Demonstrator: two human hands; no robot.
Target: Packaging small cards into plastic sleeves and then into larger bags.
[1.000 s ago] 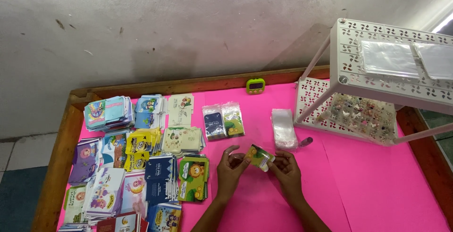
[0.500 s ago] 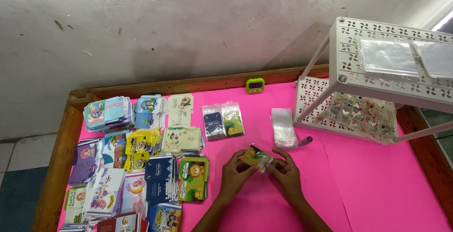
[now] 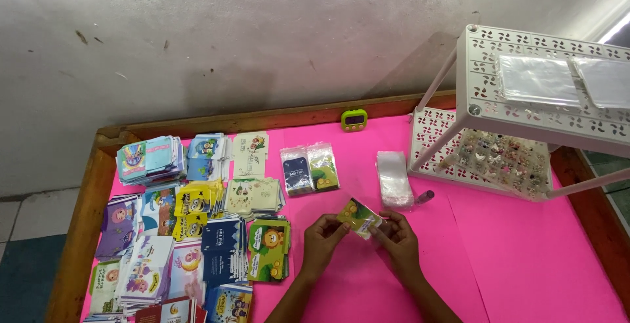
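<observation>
Both of my hands meet over the pink tabletop (image 3: pixel 525 257) near the front middle. Between them is a small yellow and green printed card in a clear sleeve (image 3: pixel 357 216). My left hand (image 3: pixel 321 241) pinches its left end. My right hand (image 3: pixel 397 241) grips its right end with thumb and fingers. Just beyond my hands lies a stack of clear plastic sleeves (image 3: pixel 394 177) with a small dark tube-shaped thing (image 3: pixel 424 197) beside it. Two bagged cards (image 3: pixel 310 167) lie flat further left.
Many piles of colourful cards (image 3: pixel 190 224) cover the left part of the table. A white perforated two-tier rack (image 3: pixel 525 109) stands at the right, with small trinkets on its lower shelf and clear sheets on top. A small green timer (image 3: pixel 354 120) sits by the wooden back rim.
My hands have drawn closer together around the card, and the card has tilted and shifted slightly between my fingers. Nothing else on the table has moved.
</observation>
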